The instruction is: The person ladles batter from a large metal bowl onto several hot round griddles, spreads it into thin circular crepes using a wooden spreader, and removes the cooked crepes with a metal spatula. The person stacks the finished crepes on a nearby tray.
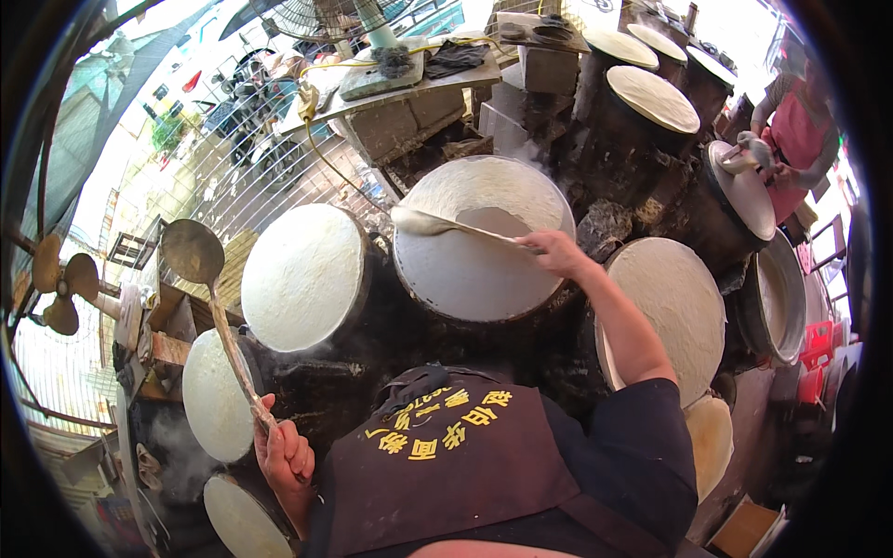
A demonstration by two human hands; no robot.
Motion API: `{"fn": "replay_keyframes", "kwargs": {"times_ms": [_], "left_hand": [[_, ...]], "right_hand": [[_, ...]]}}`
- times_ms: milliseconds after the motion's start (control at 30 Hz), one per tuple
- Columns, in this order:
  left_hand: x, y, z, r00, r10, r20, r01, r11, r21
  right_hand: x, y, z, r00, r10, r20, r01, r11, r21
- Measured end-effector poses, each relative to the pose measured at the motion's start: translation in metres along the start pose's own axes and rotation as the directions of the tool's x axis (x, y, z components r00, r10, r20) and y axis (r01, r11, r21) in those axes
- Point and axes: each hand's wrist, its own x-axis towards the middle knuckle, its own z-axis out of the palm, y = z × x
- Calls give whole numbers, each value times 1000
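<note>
My left hand is closed around the long handle of a ladle, whose round, dark bowl is raised at the far left. My right hand grips a long-handled spreader with a rounded head coated in pale batter. The spreader reaches left across the middle round griddle. Cream-coloured batter covers the griddle's far part and rim side, while its near part shows bare grey metal. Left of it, another griddle carries a full white batter sheet.
More batter-covered griddles stand close around me, including one at right and one at left. A person in a pink apron works at the far right. A yellow cord hangs from a ledge; fan blades are at the left.
</note>
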Motion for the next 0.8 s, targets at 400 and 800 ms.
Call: {"fn": "replay_keyframes", "kwargs": {"times_ms": [400,800], "left_hand": [[1,-2,15,999,-31,-42,29,999,-45],[7,-8,23,999,-33,-15,32,998,-59]], "right_hand": [[7,26,-5,996,-89,-22,90,994,62],[23,16,-16,994,-109,19,109,994,-22]]}}
